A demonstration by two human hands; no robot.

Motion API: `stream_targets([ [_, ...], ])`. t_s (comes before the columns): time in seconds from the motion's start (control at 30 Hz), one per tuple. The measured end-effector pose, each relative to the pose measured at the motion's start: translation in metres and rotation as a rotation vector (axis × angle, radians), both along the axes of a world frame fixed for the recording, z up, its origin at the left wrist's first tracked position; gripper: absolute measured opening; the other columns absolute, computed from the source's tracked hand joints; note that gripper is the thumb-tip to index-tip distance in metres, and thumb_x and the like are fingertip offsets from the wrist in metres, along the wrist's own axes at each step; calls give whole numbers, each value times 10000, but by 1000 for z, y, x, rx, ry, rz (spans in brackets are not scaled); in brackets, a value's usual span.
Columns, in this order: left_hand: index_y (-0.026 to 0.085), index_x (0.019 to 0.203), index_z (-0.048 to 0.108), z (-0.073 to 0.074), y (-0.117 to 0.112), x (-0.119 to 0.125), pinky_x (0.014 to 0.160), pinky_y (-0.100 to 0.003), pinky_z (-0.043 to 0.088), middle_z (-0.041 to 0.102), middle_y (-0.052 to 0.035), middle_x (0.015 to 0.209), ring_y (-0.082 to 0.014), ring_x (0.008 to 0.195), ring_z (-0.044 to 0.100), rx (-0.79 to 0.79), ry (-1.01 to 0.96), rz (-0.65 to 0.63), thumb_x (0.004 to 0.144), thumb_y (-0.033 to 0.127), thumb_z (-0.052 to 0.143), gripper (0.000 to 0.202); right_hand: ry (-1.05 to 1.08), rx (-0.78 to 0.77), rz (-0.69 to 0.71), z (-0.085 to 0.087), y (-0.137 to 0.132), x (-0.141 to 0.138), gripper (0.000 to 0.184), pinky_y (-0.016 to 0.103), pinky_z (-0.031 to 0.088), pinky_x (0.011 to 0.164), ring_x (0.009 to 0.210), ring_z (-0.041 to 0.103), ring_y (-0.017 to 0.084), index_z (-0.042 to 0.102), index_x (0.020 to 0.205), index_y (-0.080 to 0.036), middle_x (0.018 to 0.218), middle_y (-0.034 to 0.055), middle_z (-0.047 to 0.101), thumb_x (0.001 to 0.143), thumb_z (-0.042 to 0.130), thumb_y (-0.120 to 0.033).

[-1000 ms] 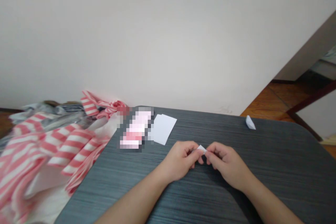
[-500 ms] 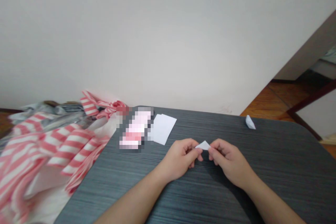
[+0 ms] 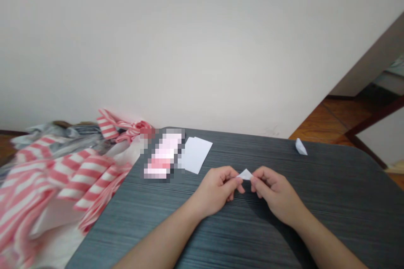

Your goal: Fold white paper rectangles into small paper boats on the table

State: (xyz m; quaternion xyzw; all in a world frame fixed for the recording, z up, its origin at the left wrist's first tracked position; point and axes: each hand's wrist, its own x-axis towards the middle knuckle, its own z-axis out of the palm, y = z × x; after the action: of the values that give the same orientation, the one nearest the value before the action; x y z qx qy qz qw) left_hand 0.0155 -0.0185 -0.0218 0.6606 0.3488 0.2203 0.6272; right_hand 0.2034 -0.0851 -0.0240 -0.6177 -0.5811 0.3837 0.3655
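A small folded piece of white paper (image 3: 245,175) forms a triangle between my hands, above the dark grey table (image 3: 318,206). My left hand (image 3: 217,189) pinches its left corner between thumb and fingers. My right hand (image 3: 273,189) holds the right corner the same way. Both hands are close together, just above the tabletop. Part of the paper is hidden by my fingertips.
A small folded white paper boat (image 3: 301,147) sits near the far right table edge. Blank white paper sheets (image 3: 196,154) and a pixelated pink-and-white object (image 3: 163,155) lie at the far edge. Pink-striped cloth (image 3: 72,180) is heaped at left.
Over the past second the paper has spread into a wider triangle and risen slightly, with my hands a little further apart. The last half second shows almost no movement.
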Motion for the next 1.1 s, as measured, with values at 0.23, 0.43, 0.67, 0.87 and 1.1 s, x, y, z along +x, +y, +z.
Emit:
stream_targets([
  [0.23,158,908,582,-8,1,3,463,-190,378,673,-12,790,-66,472,485,-65,-94,43,887,313,556,159,25,11,-32,-5,1,4,223,259,378,563,559,484,134,557,744,-199,603,-32,524,930,497,-305],
  [0.43,155,824,587,-10,1,0,485,-197,371,617,5,651,-77,476,482,-25,-65,44,917,386,519,258,30,14,-33,-7,1,4,215,257,377,552,556,485,133,556,746,-199,609,-28,532,926,503,-304],
  [0.67,153,797,599,-5,1,0,483,-196,363,581,19,592,-80,473,476,-28,-73,39,908,395,530,275,18,11,-30,-6,2,3,212,255,379,545,544,482,130,565,739,-197,581,-32,524,918,511,-296],
  [0.87,152,790,574,-6,1,1,470,-195,359,626,-5,685,-70,476,475,-60,-100,36,889,380,551,250,6,9,-28,-4,0,2,223,254,380,549,544,489,130,572,739,-196,575,-36,517,924,506,-301],
  [1.1,161,799,532,-4,0,3,457,-190,355,611,9,680,-64,463,471,-106,-140,46,878,354,557,211,24,6,-23,-4,0,2,216,256,377,554,548,484,131,566,741,-198,580,-36,515,924,505,-297],
])
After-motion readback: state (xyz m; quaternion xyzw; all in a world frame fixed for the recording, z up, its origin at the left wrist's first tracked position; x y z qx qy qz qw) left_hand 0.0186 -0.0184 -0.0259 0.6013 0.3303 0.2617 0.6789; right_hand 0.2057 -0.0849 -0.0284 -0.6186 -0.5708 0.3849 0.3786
